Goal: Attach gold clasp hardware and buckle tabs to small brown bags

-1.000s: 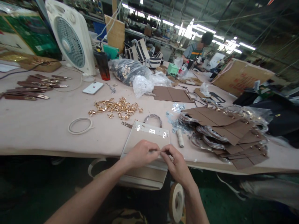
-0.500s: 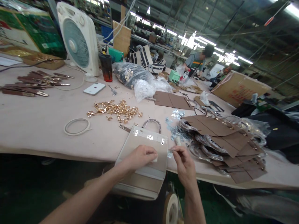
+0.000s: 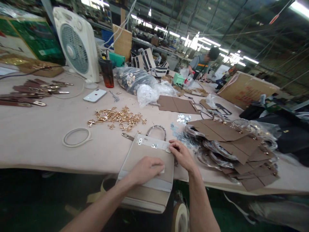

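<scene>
A beige bag panel [image 3: 142,153] lies at the table's front edge and overhangs it. Along its top, a pale strip carries small metal plates [image 3: 154,146]; a plastic-wrapped handle [image 3: 156,128] loops up behind. My left hand [image 3: 148,168] is closed over the panel's middle, a small whitish piece of tape [image 3: 162,170] pinched at its fingertips. At the upper right corner, the closed fingertips of my right hand [image 3: 182,156] press on the strip with another small pale piece [image 3: 168,150] under them. Those fingers cover the right-hand plate.
Gold clasps [image 3: 120,116] lie in a heap behind the panel, with a tape roll [image 3: 76,137] to their left. Silver plates [image 3: 184,138] and stacked brown bag pieces [image 3: 224,138] are on the right. A phone [image 3: 95,95], tumbler [image 3: 106,72] and fan [image 3: 74,48] stand farther back.
My right hand has moved left and up from beside the panel onto its upper right corner, covering the right plate. My left hand stays nearly in place over the panel.
</scene>
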`<state>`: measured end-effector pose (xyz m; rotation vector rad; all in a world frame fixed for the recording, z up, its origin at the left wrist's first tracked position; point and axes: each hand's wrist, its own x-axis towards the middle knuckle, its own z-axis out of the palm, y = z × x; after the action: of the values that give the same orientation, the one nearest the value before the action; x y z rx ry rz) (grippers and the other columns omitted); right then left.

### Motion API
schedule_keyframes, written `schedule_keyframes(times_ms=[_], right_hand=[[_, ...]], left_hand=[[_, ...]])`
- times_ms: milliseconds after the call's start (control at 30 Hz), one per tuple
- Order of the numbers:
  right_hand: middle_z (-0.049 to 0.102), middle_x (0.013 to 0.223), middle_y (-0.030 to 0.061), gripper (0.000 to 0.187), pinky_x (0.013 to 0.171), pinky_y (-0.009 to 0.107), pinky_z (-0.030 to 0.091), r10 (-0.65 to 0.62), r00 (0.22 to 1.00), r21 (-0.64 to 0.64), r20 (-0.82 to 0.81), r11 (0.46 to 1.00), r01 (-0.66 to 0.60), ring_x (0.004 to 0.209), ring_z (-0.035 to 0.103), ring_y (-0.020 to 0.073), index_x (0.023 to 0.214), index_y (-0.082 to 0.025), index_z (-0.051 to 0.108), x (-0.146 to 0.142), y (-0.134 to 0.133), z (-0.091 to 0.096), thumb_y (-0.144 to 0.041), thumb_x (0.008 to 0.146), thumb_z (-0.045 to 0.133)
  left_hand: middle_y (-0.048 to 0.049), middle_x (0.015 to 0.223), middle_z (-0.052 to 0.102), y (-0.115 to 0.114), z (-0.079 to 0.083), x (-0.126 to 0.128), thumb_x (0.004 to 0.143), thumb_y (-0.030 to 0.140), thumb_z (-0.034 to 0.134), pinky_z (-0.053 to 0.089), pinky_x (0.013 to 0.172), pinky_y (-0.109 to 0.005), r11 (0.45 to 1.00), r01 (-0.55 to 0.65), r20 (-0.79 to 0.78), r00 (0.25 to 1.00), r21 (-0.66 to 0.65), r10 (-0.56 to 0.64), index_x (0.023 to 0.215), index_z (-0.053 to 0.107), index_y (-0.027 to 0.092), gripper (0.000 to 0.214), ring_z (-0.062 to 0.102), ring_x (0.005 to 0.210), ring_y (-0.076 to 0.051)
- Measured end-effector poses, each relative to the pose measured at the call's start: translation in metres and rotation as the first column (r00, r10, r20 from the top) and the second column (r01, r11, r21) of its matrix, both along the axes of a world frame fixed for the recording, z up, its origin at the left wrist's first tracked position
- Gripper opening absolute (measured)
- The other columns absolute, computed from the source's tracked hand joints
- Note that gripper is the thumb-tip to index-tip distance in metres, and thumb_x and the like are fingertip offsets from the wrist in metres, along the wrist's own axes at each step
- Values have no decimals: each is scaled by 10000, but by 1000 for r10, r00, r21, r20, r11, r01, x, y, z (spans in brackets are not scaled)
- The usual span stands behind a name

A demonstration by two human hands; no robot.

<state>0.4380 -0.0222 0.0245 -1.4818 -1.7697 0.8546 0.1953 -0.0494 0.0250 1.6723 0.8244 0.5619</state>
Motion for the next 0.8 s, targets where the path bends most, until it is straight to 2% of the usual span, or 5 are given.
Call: schedule_keyframes(times_ms=[167, 500, 567, 667, 800], right_hand=[[655, 1251, 85, 167, 1093, 426, 402, 1, 1000, 15, 1, 1000, -1, 1209, 594, 249, 888, -229, 696, 0, 3, -4, -359, 945, 608], [671, 1260, 90, 163, 1092, 428, 425, -18, 1000, 36, 23, 999, 17, 1220, 610, 262, 904, -226, 717, 2, 6, -12, -388, 889, 702], [675, 1265, 92, 212, 1064, 423, 456, -41, 999, 3, -6, 999, 41, 1198, 624, 264, 970, -228, 711, 1, 8, -12, -395, 846, 749], [699, 1199, 79, 422, 950, 383, 526, -77, 988, -114, -131, 991, 63, 1070, 671, 241, 1134, -228, 659, 2, 13, -12, -378, 772, 815], [727, 1020, 40, 438, 800, 326, 536, -106, 970, -221, -219, 974, 56, 884, 674, 205, 1056, -203, 685, 4, 21, -14, -386, 700, 861]], left_hand=[[1, 794, 692, 2, 0, 0, 934, 336, 574, 430, 711, -224, 996, -2, 64, 998, -90, 8, 907, 778, 152, 277, 616, 749, -143], [-37, 879, 765, 1, -2, -5, 924, 359, 629, 489, 791, -257, 991, -40, 140, 988, -129, 58, 995, 808, 144, 288, 659, 830, -178], [-52, 969, 794, 1, -3, -8, 918, 359, 653, 508, 863, -279, 991, -41, 151, 987, -124, 59, 1044, 813, 155, 288, 689, 917, -204], [-66, 1107, 803, 1, -6, -10, 907, 365, 684, 514, 968, -319, 992, -48, 158, 985, -116, 67, 1123, 811, 179, 312, 704, 1041, -238], [-82, 1139, 799, 1, -8, -9, 922, 383, 667, 516, 1018, -369, 989, -61, 166, 983, -132, 83, 1213, 788, 183, 373, 712, 1029, -247]])
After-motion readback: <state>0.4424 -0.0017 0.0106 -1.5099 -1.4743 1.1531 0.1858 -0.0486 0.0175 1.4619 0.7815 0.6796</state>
